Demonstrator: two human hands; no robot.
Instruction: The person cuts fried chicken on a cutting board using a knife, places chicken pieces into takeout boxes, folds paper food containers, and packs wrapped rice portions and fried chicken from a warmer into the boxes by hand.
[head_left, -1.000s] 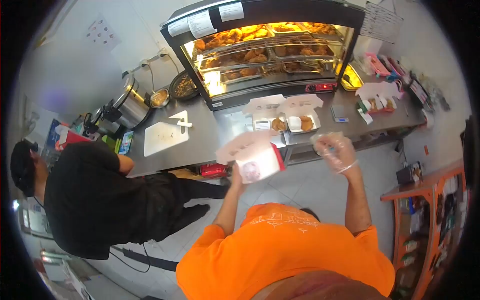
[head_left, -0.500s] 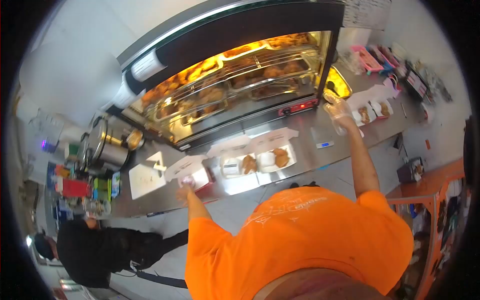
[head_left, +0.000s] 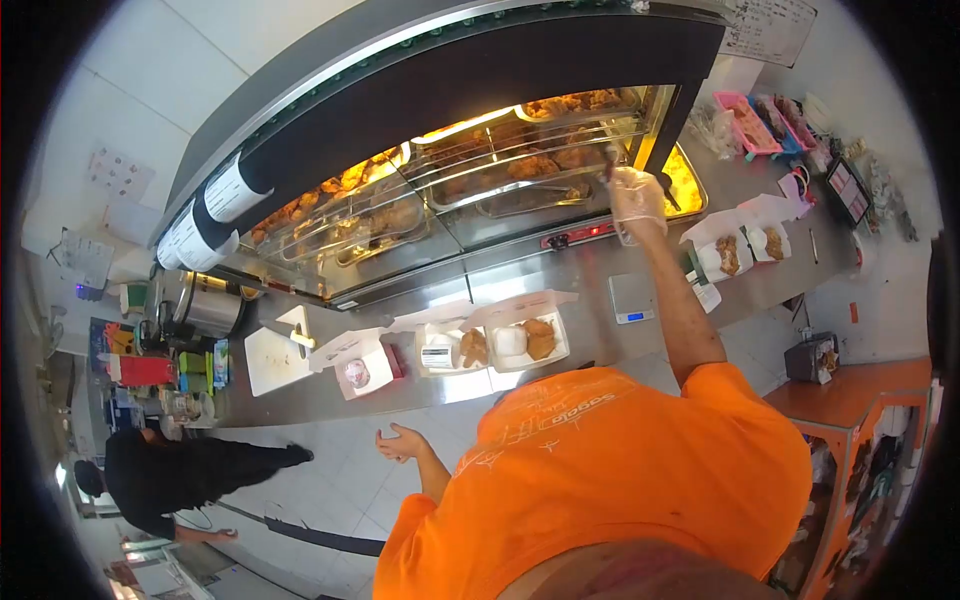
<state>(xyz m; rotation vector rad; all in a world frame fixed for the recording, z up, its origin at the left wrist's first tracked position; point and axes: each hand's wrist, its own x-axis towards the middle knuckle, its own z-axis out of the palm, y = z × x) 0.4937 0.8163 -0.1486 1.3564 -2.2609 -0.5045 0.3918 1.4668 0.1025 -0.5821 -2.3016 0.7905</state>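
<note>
My left hand (head_left: pixel 402 443) hangs in front of the counter with loosely bent fingers apart and nothing in them. Above it, an open white box (head_left: pixel 375 362) holds a round wrapped item (head_left: pixel 356 373). My right hand (head_left: pixel 638 200), in a clear plastic glove, reaches to the right end of the lit warming cabinet (head_left: pixel 560 65). Its fingers are closed around something thin that I cannot make out. Fried chicken fills the cabinet's trays. Beside that hand is a yellow-lit metal tray (head_left: pixel 685 185) with a dark utensil. Two open boxes hold fried chicken (head_left: pixel 540 338) and white rounded portions (head_left: pixel 509 341).
A small digital scale (head_left: pixel 631 297) lies on the steel counter (head_left: pixel 590 290). More open boxes (head_left: pixel 735 240) stand to the right. A white cutting board (head_left: pixel 275 362) and a cooker (head_left: pixel 210 303) are at left. A person in black (head_left: pixel 190 480) stands at lower left; an orange shelf (head_left: pixel 845 400) stands right.
My left hand has left the wrapped item's box and drawn back from the counter. My gloved right hand has moved left from the yellow-lit tray to the cabinet opening.
</note>
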